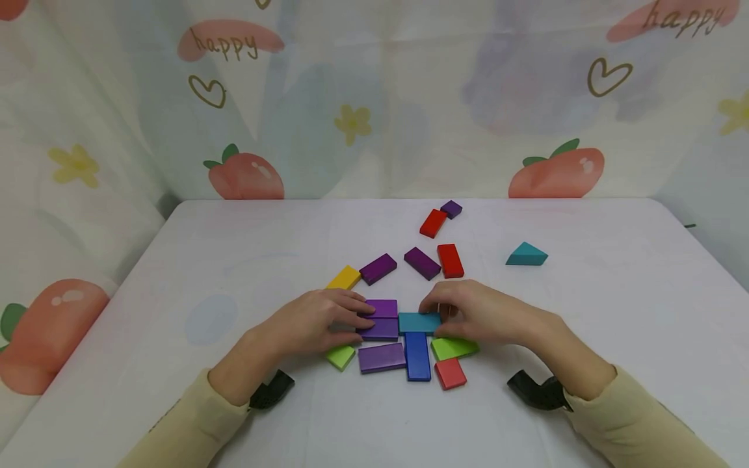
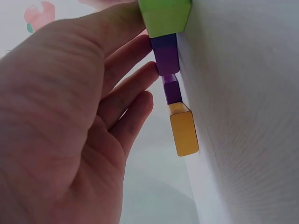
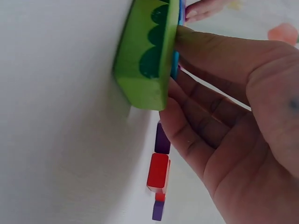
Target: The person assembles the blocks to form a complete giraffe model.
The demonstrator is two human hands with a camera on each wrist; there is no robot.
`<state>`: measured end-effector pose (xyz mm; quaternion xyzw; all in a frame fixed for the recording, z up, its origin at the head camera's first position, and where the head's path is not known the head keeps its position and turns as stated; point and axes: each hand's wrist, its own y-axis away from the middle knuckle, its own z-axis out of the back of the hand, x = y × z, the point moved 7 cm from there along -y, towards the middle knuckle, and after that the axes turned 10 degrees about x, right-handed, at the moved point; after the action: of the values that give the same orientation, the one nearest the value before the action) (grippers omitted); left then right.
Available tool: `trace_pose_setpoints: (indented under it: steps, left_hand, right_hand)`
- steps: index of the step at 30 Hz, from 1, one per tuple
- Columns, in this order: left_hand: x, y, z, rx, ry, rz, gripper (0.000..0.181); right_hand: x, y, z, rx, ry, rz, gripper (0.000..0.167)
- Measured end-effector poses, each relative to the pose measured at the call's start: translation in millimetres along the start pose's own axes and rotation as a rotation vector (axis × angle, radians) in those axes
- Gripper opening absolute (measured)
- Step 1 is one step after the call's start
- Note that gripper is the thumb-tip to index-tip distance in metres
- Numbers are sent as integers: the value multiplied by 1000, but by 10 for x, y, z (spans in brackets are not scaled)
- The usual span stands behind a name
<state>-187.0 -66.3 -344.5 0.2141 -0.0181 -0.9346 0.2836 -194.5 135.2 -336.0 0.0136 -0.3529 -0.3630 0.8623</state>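
My left hand (image 1: 322,322) lies at the left end of two stacked-side-by-side purple blocks (image 1: 383,329), fingertips on them and fingers fairly straight. Between thumb and fingers, my right hand (image 1: 486,312) pinches the right end of a teal rectangular block (image 1: 417,323), which abuts the purple pair. A blue block (image 1: 418,357) stands lengthwise under the teal one, beside another purple block (image 1: 381,359). Close to the right thumb is a light green block (image 1: 453,348), its dark green scalloped side showing in the right wrist view. A second green block (image 2: 166,18) sits by the left thumb.
Behind the hands lie a yellow block (image 1: 344,278), purple blocks (image 1: 378,268), red blocks (image 1: 450,260) and a small purple piece (image 1: 451,208). A teal triangular block (image 1: 526,255) is off to the right. A small red block (image 1: 450,374) sits nearest the front.
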Motion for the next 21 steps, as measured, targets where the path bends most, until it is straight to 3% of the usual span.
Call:
trace_pose_setpoints:
  steps: [21]
  left_hand:
    - [-8, 18, -4, -19, -14, -29, 31]
  right_hand:
    - [27, 53, -62, -14, 13, 47, 30]
